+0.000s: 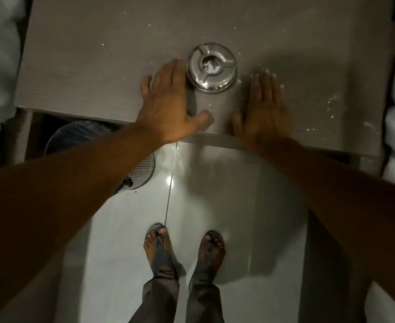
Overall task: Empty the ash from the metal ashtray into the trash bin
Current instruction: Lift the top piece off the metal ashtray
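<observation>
- The metal ashtray (212,67) stands upright on the grey table (94,66), pale ash visible in its centre well; use it as the landmark.
- Your left hand (168,101) lies flat, fingers spread, just beside the ashtray; your right hand (265,110) lies flat, near its other side. Neither holds anything.
- Judged step: pick-up not yet begun.
- The mesh trash bin (143,170) sits on the floor, below and left of the ashtray. Next, grip the ashtray level to avoid spilling.

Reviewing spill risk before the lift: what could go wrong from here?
1. Ashtray still holds white ash in its open centre; tilting it on the way may spill some.
2. Trash bin sits low, partly under the table edge and behind the left arm, so an awkward pour may miss.
</observation>
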The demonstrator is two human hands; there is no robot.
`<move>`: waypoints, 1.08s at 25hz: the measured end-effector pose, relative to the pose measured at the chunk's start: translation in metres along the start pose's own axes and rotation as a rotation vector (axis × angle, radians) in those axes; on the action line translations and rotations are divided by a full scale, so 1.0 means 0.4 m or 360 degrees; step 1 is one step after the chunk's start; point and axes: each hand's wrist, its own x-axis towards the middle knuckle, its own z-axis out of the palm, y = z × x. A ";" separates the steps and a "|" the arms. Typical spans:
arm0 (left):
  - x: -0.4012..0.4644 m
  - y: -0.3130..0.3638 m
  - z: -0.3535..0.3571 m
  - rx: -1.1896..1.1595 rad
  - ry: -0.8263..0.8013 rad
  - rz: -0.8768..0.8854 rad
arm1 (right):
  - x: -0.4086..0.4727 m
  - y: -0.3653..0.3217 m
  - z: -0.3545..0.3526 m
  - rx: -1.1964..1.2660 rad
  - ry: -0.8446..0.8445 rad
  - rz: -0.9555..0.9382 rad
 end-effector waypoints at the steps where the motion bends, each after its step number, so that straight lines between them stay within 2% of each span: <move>1: 0.020 0.003 -0.004 -0.0082 0.0019 -0.0023 | 0.016 0.002 0.006 -0.0014 0.0033 0.0002; 10: 0.148 0.019 0.009 -0.0287 -0.0018 -0.0029 | 0.055 0.009 0.025 -0.0047 0.0125 -0.0075; 21: 0.138 0.021 -0.017 -0.0581 0.0099 -0.0030 | 0.051 0.013 0.022 0.0001 0.0190 -0.0103; 24: 0.135 -0.061 -0.048 -0.0724 0.0229 -0.0243 | 0.050 0.014 0.022 0.0008 0.0213 -0.0106; 27: 0.124 -0.156 -0.067 -0.0566 0.0290 -0.0496 | 0.051 0.014 0.026 0.0002 0.0228 -0.0110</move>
